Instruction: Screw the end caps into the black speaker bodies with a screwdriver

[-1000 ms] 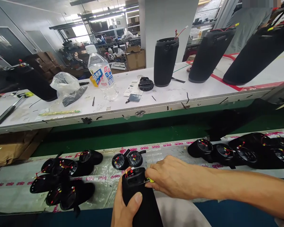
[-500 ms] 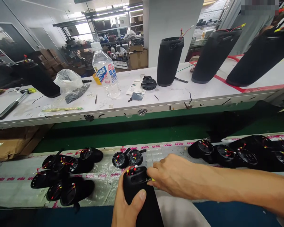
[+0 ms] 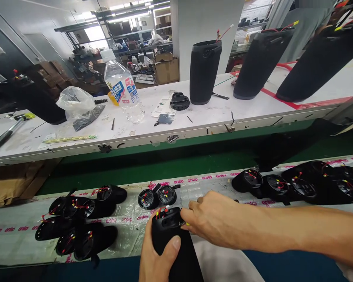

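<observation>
A black fabric-covered cylinder [image 3: 179, 254] leans up from the bottom centre, with small red, yellow and white wire connectors at its top end. Wrapped round its left side is my left hand [image 3: 161, 254], thumb across the front. My right hand [image 3: 204, 215] is closed at the right of the cylinder's top rim. Its fingers pinch something small of which only a yellow bit shows; the rest is hidden. Just beyond the cylinder, two round black wired parts [image 3: 167, 194] lie on the plastic-covered surface [image 3: 129, 239].
More black cylinders lie in groups at left [image 3: 95, 239] and right [image 3: 302, 184]. On the white bench [image 3: 153, 133] stand a plastic bottle [image 3: 125, 94], a clear bag [image 3: 76, 102], a hammer [image 3: 6, 137], a black cap [image 3: 180, 101] and upright cylinders [image 3: 204, 74].
The view has shifted slightly, so the bench items appear further left. Both hands keep nearly the same hold on the cylinder.
</observation>
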Demonstrator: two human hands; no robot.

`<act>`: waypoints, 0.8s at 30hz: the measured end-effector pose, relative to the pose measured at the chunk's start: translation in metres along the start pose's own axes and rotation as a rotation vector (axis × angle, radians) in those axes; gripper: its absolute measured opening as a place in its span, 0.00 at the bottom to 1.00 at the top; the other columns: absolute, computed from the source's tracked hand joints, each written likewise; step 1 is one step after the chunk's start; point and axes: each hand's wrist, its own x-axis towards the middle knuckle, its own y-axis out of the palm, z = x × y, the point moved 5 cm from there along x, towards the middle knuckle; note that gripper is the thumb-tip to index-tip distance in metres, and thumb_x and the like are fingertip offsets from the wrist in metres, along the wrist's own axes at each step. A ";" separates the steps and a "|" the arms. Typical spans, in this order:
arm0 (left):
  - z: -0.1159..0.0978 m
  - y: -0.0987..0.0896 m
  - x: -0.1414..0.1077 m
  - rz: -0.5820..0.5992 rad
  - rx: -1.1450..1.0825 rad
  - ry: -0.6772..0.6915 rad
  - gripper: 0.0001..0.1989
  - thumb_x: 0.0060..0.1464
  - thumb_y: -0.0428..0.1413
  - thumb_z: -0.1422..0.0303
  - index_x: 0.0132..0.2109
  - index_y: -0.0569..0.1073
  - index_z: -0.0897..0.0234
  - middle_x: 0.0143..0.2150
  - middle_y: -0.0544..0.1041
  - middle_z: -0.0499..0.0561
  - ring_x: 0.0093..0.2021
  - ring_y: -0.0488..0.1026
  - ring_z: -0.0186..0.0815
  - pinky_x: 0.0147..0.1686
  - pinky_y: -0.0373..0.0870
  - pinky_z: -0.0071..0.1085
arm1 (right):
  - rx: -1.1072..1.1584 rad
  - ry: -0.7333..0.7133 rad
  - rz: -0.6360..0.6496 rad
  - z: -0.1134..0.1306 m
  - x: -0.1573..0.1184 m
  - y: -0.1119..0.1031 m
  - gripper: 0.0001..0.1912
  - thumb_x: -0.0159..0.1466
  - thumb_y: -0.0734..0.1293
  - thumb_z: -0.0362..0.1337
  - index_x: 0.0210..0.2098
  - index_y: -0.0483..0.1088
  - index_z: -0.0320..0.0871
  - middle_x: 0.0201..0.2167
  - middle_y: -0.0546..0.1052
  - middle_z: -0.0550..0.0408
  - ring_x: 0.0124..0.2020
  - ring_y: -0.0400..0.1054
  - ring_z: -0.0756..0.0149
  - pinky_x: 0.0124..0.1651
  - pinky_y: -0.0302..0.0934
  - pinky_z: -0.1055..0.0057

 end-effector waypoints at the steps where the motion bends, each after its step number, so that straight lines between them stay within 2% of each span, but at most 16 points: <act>1: -0.001 0.002 0.000 0.009 -0.005 0.002 0.45 0.49 0.73 0.42 0.67 0.75 0.60 0.64 0.83 0.63 0.68 0.75 0.65 0.69 0.66 0.54 | -0.013 0.009 -0.018 0.000 -0.002 0.004 0.11 0.83 0.62 0.42 0.45 0.68 0.43 0.31 0.77 0.53 0.27 0.72 0.60 0.24 0.36 0.59; 7: 0.001 0.004 0.003 -0.012 -0.045 0.011 0.41 0.48 0.74 0.46 0.65 0.78 0.59 0.61 0.85 0.60 0.66 0.76 0.64 0.69 0.67 0.49 | -0.050 0.002 -0.094 0.001 -0.011 0.012 0.06 0.81 0.63 0.37 0.46 0.66 0.43 0.32 0.75 0.54 0.28 0.71 0.61 0.25 0.37 0.59; 10: 0.004 0.003 0.003 -0.012 -0.009 0.012 0.42 0.47 0.74 0.44 0.64 0.77 0.59 0.62 0.83 0.61 0.68 0.75 0.65 0.70 0.64 0.50 | -0.043 0.001 -0.066 0.001 -0.008 0.009 0.08 0.82 0.63 0.40 0.45 0.67 0.44 0.30 0.76 0.54 0.26 0.70 0.62 0.25 0.35 0.58; 14: 0.006 0.003 0.003 -0.008 0.106 0.034 0.47 0.50 0.71 0.42 0.69 0.70 0.61 0.68 0.80 0.64 0.71 0.71 0.63 0.73 0.57 0.56 | -0.051 0.009 -0.035 -0.001 -0.005 0.005 0.11 0.82 0.63 0.43 0.45 0.68 0.43 0.30 0.77 0.54 0.25 0.70 0.61 0.24 0.35 0.59; 18: 0.007 0.000 0.005 -0.055 0.143 0.064 0.47 0.48 0.72 0.43 0.69 0.70 0.60 0.70 0.78 0.64 0.73 0.69 0.64 0.74 0.56 0.57 | 0.004 -0.010 0.079 -0.005 -0.004 0.000 0.12 0.83 0.61 0.42 0.46 0.70 0.42 0.29 0.78 0.55 0.23 0.68 0.62 0.24 0.37 0.59; 21: 0.010 -0.001 0.007 -0.024 0.033 0.023 0.46 0.46 0.73 0.42 0.67 0.73 0.58 0.66 0.81 0.62 0.70 0.72 0.67 0.73 0.59 0.60 | 0.056 -0.023 0.090 -0.009 -0.001 -0.003 0.14 0.84 0.59 0.43 0.46 0.70 0.42 0.32 0.80 0.54 0.25 0.69 0.62 0.26 0.39 0.60; 24: 0.016 0.001 0.006 0.040 -0.235 -0.042 0.42 0.47 0.71 0.42 0.65 0.78 0.56 0.62 0.83 0.60 0.72 0.71 0.69 0.72 0.64 0.58 | 0.104 -0.042 0.068 -0.012 0.003 0.001 0.17 0.84 0.59 0.45 0.46 0.71 0.42 0.33 0.80 0.54 0.27 0.70 0.63 0.27 0.41 0.61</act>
